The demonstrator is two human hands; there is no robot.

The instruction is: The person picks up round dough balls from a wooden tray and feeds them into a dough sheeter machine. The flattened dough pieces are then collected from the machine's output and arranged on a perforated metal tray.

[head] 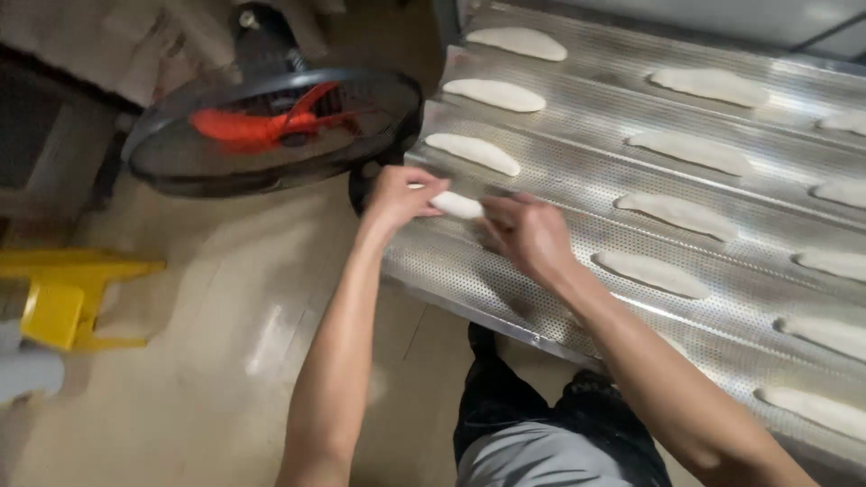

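Stand (63,302): yellow metal frame seen at the far left on the floor (207,361); well apart from both hands.
Fan (275,126): round black wire guard, red blades inside, tilted; set just left of the tray's near corner.
Left hand (397,197): fingers curled and pressed onto the left end of the dough piece; that end is pinched between thumb and fingertips.
Dough piece (457,205): small pale elongated strip, held between both hands just over the tray's left edge, in line with the fourth groove from the back; whether its underside touches the metal cannot be told.
Right hand (528,236): fingertips closed on the right end of the same piece; palm turned down over the tray.
Handling: judged light, soft and stretchy; easily dented or thinned by a hard pinch, possibly a little tacky. Both ends are best supported together, with light pressure from the finger pads, so the middle is not left to sag.
Tray (577,176): perforated, corrugated metal sheet with long grooves; bare groove area under the hands.
Other dough pieces (678,215): same pale long shapes laid lengthwise in the grooves, in rows, apart from one another.
Legs (532,433): dark trousers seen below the tray's edge.
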